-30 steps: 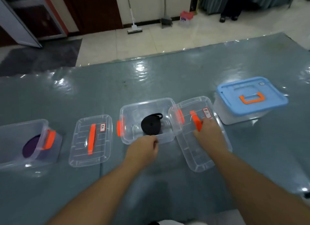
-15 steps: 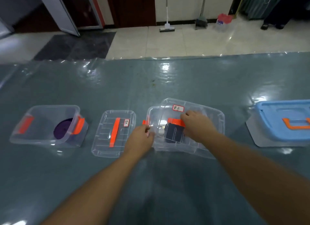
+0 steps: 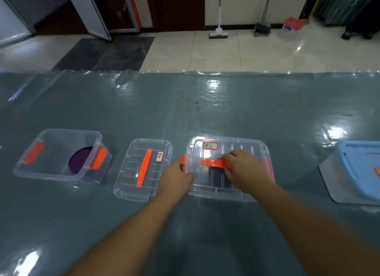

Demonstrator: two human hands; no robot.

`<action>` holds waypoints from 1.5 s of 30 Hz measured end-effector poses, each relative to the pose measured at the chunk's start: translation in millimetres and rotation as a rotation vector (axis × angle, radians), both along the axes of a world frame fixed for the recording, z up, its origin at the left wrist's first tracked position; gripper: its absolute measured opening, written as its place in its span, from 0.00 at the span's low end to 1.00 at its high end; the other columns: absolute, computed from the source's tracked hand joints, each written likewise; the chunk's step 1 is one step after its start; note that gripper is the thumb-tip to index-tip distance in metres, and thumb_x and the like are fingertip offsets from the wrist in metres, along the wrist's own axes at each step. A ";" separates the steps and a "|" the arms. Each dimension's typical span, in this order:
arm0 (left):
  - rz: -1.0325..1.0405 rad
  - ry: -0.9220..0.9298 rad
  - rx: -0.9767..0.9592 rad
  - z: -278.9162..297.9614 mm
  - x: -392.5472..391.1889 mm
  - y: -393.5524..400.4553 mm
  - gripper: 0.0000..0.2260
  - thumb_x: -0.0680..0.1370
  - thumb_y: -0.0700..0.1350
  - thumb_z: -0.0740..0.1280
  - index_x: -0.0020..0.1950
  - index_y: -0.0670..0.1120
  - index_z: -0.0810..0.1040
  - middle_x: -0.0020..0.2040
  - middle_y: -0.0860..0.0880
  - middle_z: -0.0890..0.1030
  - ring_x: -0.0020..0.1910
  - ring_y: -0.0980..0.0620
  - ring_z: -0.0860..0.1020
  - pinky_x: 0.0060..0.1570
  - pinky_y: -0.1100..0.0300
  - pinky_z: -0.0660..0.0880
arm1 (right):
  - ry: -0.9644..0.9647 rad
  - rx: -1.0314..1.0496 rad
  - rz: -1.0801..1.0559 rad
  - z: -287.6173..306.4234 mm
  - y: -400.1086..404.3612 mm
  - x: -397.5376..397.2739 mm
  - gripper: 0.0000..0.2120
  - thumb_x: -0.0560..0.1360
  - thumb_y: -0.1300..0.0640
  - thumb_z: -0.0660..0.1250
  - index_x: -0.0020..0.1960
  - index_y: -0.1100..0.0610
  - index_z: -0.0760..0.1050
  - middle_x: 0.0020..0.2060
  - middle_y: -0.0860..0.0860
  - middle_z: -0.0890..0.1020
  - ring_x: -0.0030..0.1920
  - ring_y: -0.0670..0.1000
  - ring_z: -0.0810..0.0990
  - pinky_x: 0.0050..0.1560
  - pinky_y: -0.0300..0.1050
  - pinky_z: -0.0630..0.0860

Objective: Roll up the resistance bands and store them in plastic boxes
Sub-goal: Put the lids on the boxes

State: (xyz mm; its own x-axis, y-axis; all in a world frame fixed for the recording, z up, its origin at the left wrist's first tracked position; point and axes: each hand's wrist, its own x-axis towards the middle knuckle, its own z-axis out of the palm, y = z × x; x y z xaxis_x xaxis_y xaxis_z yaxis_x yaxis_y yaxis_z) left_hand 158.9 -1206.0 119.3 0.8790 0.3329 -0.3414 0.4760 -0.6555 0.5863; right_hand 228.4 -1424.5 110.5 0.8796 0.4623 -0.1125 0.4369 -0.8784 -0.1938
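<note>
— Where is the black resistance band?

— The rolled black band (image 3: 218, 174) lies inside a clear plastic box (image 3: 228, 193) at the centre of a grey-green table (image 3: 205, 111). A clear lid (image 3: 242, 150) with an orange handle (image 3: 213, 163) sits on top.

— And the hands?

— The right hand (image 3: 244, 168) grasps that handle. The left hand (image 3: 176, 179) grips the box's left edge by an orange latch (image 3: 182, 160).

— Anything else?

— To the left lie a spare lid (image 3: 144, 168) and an open box (image 3: 59, 154) holding a purple band (image 3: 79, 160). A blue-lidded box (image 3: 357, 168) sits right.
</note>
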 end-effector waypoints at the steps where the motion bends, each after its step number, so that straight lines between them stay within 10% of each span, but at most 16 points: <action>1: 0.010 0.001 0.004 -0.5 0.1 0.8 0.05 0.79 0.48 0.70 0.53 0.51 0.76 0.50 0.52 0.81 0.48 0.50 0.79 0.48 0.56 0.74 | -0.034 0.058 -0.069 -7.3 -8.3 -3.8 0.14 0.83 0.49 0.63 0.65 0.51 0.78 0.61 0.50 0.81 0.62 0.56 0.77 0.64 0.53 0.75; 6: 0.037 0.061 -0.004 -8.8 -0.3 2.3 0.07 0.79 0.50 0.70 0.53 0.52 0.74 0.49 0.52 0.81 0.49 0.49 0.80 0.46 0.58 0.74 | -0.178 0.153 -0.487 -37.8 -52.5 -23.3 0.18 0.74 0.65 0.72 0.63 0.62 0.78 0.56 0.62 0.81 0.53 0.68 0.78 0.52 0.61 0.78; 14: 0.118 0.086 -0.030 -14.3 14.9 7.9 0.08 0.81 0.53 0.68 0.52 0.49 0.79 0.48 0.50 0.83 0.49 0.49 0.81 0.47 0.56 0.74 | 0.076 0.464 -0.755 -31.6 -67.9 -21.1 0.17 0.81 0.56 0.64 0.69 0.55 0.75 0.58 0.60 0.78 0.56 0.64 0.78 0.57 0.58 0.77; 21: 0.207 0.144 -0.305 -13.7 23.2 5.4 0.18 0.83 0.46 0.67 0.72 0.43 0.75 0.59 0.46 0.80 0.57 0.44 0.80 0.62 0.50 0.75 | 0.148 0.505 -0.876 -26.1 -67.7 -9.0 0.21 0.80 0.54 0.68 0.72 0.57 0.74 0.64 0.61 0.80 0.64 0.65 0.77 0.67 0.58 0.72; 24: 0.277 0.117 -0.347 -20.1 21.5 9.4 0.17 0.81 0.45 0.70 0.68 0.43 0.77 0.56 0.50 0.79 0.54 0.47 0.79 0.60 0.53 0.76 | 0.330 0.562 -1.005 -22.6 -67.0 -3.9 0.20 0.81 0.54 0.67 0.69 0.64 0.73 0.55 0.59 0.79 0.59 0.63 0.78 0.58 0.51 0.71; 37: 0.085 0.013 0.029 -14.8 27.9 -3.9 0.06 0.81 0.41 0.67 0.53 0.45 0.84 0.44 0.49 0.83 0.44 0.47 0.81 0.38 0.58 0.72 | 0.383 0.650 -1.064 -26.5 -70.4 1.2 0.12 0.78 0.53 0.71 0.53 0.62 0.81 0.47 0.58 0.84 0.46 0.60 0.83 0.50 0.52 0.79; 45: 0.014 0.029 0.194 -19.2 30.6 -10.8 0.07 0.81 0.41 0.64 0.52 0.43 0.82 0.47 0.44 0.84 0.43 0.44 0.79 0.43 0.54 0.75 | 0.246 0.561 -1.036 -14.6 -50.7 -5.4 0.04 0.76 0.66 0.64 0.46 0.59 0.77 0.39 0.55 0.78 0.43 0.60 0.76 0.45 0.46 0.69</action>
